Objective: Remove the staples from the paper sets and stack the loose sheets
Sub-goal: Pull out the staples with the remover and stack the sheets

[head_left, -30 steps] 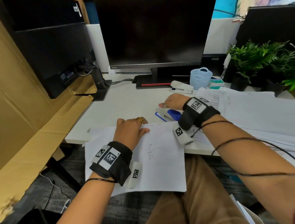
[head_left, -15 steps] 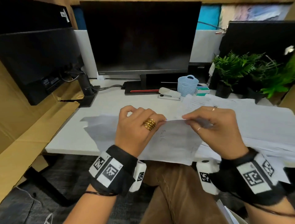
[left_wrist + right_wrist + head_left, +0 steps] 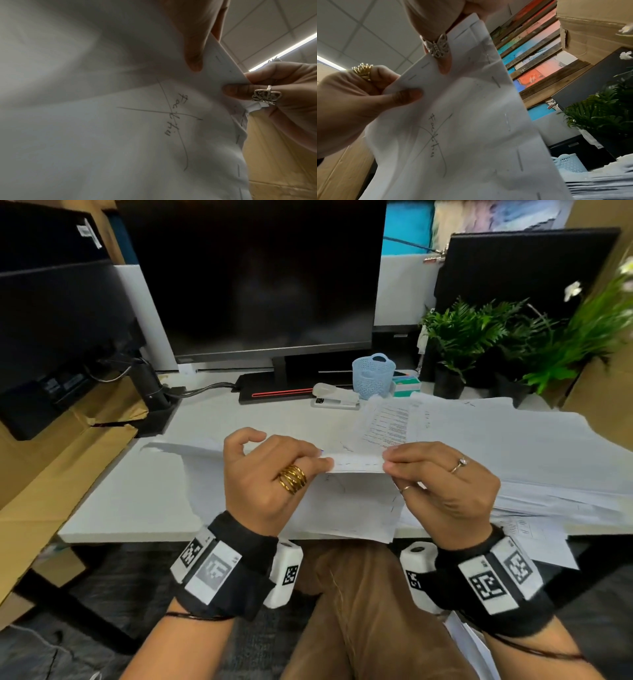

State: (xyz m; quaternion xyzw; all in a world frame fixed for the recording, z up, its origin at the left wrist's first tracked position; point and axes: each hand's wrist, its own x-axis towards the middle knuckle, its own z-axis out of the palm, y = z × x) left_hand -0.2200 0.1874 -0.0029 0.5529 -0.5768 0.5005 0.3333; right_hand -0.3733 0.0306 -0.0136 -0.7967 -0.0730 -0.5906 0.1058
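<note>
A stapled paper set (image 3: pixel 356 498) is lifted at its top edge over the desk's front edge; pencil scribbles show on it (image 3: pixel 173 116) (image 3: pixel 435 136). Several staples (image 3: pixel 495 81) run along its edges. My left hand (image 3: pixel 270 474) pinches the top edge at the left. My right hand (image 3: pixel 442 481) pinches the same edge at the right, thumb and fingers around the paper (image 3: pixel 240 88). Between the two hands the edge (image 3: pixel 356 463) is stretched, with small staple marks on it. Another sheet (image 3: pixel 191 448) lies under the set to the left.
A broad pile of loose sheets (image 3: pixel 513 450) covers the desk's right side. Behind stand a white stapler (image 3: pixel 335 398), a blue mesh basket (image 3: pixel 373 376), a monitor (image 3: pixel 253 275) and potted plants (image 3: pixel 479 337). Cardboard (image 3: pixel 41 460) lines the left.
My right hand left the blue stapler area on the desk and came to the paper. Both hands now pinch the set's top edge, lifted off the desk. The head view shifted.
</note>
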